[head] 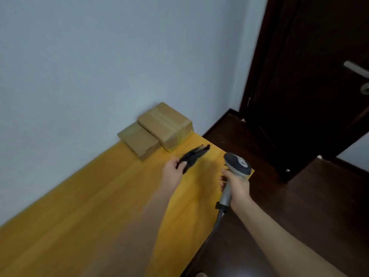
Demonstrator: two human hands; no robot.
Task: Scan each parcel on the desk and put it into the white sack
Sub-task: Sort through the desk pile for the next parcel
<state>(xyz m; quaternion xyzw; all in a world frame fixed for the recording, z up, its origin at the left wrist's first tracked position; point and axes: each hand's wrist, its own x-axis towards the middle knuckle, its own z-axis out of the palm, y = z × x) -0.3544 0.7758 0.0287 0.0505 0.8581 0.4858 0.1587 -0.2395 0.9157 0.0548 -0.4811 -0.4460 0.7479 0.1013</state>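
My left hand (pixel 172 172) grips a flat black parcel (pixel 192 156) by its near end and holds it just above the yellow desk (pixel 99 212). My right hand (pixel 236 186) grips the grey barcode scanner (pixel 237 163) by its handle, its head raised to the right of the black parcel, over the desk's right corner. Two brown cardboard parcels lie against the wall at the desk's far end: a larger taped one (pixel 165 123) and a flatter one (pixel 138 140) to its left. The white sack is out of view.
A pale wall runs along the desk's far side. A dark wooden door (pixel 311 86) with a metal handle (pixel 356 69) stands to the right above the dark wood floor (pixel 299 196). The scanner's black cable (pixel 216 222) hangs down past the desk's right edge.
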